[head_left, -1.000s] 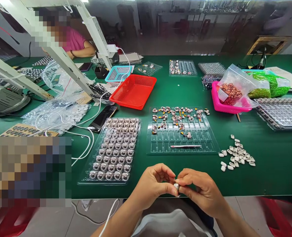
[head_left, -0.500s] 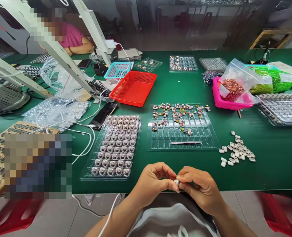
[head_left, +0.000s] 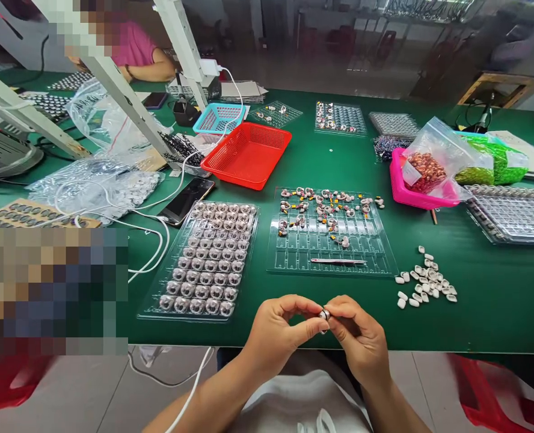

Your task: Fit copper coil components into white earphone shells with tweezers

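Both hands meet near the front edge of the table around a small, rounded, whitish earbud part [head_left: 324,314] with a dark band on it. My left hand [head_left: 285,325] pinches it between thumb and index finger from the left. From the right, the fingertips of my right hand [head_left: 357,331] close on the same piece, partly covering it. Beyond the hands lies a clear plastic tray [head_left: 289,245] holding several small wired parts and metal tweezers [head_left: 338,261]. Left of it, another clear tray [head_left: 152,307] is filled with rows of shiny, rounded parts. Small white caps [head_left: 435,279] lie scattered to the right.
A red basket [head_left: 249,168] and a blue basket [head_left: 219,114] stand farther back. A pink bin [head_left: 395,180] with bagged copper-coloured parts is at right, near stacked trays [head_left: 515,210]. A phone [head_left: 188,201] and white cable lie left. A person in pink [head_left: 136,48] sits across.
The earbud part has turned between my fingers, so a dark band now shows on it. Both hands stay pinched together in nearly the same place. The camera view has shifted slightly.
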Motion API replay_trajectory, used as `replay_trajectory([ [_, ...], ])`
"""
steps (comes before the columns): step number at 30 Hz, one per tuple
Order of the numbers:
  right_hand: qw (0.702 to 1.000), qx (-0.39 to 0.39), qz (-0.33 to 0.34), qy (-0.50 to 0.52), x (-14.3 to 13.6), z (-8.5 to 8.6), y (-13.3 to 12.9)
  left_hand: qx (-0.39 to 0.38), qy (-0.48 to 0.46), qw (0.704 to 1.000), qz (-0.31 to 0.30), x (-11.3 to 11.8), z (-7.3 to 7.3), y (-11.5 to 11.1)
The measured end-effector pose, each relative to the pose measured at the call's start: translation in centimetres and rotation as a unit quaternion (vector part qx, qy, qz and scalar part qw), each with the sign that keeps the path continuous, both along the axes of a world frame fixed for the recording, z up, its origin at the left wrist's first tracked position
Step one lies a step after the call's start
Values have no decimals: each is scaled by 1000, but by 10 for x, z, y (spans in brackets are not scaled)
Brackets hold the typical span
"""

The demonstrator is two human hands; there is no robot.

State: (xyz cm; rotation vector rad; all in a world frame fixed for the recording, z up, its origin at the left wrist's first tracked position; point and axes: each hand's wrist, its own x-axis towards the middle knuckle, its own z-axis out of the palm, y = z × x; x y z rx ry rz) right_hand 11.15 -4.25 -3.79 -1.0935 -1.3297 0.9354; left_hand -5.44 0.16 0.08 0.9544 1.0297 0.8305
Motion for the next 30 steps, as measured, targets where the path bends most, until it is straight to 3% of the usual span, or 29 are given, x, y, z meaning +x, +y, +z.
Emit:
replay_trajectory([
  [13,1000,7,5,15,-1,-3,1,5,31,999,23,1,-1,-2],
  [24,998,46,18,-39,2,1,3,56,47,997,4,-2,-1,-4],
  [30,987,91,46,-128,6,12,4,49,20,999,9,-3,-3,-4],
])
